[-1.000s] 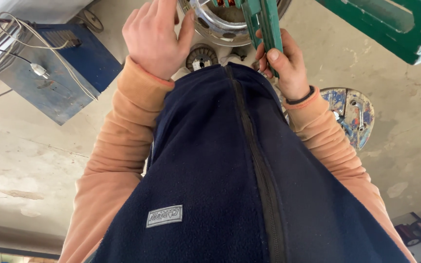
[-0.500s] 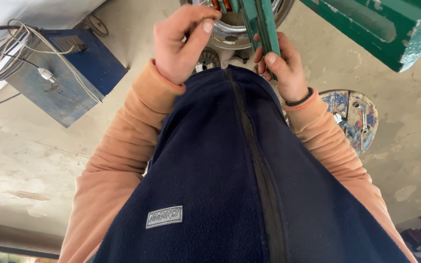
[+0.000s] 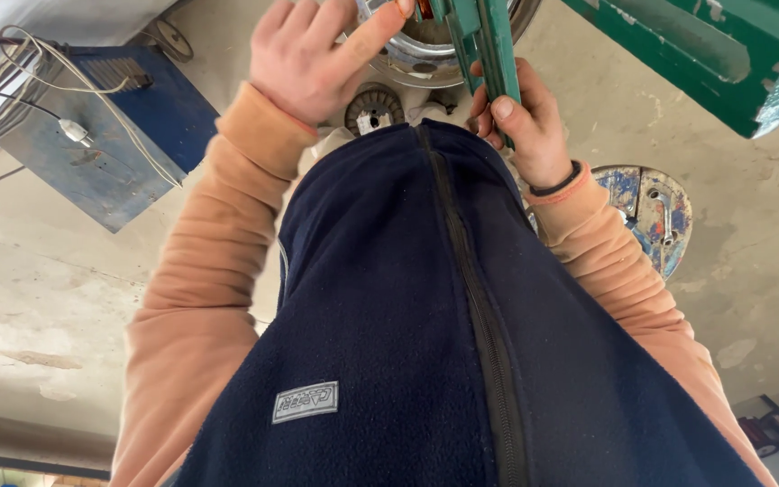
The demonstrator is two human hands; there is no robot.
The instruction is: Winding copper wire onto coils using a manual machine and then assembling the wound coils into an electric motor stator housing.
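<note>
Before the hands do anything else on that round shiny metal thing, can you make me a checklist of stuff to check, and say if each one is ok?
1. Right hand has a firm hold on the green bar: ok, fingers wrap around it.
2. Left hand is on the round metal part: ok, one finger reaches to its rim.
3. Copper windings inside the round part are undamaged: cannot tell, mostly out of the picture.
4. Loose wires on the blue box are away from both hands: ok.
5. Orange sleeves are clear of the metal part: ok, cuffs sit at the wrists.
</note>
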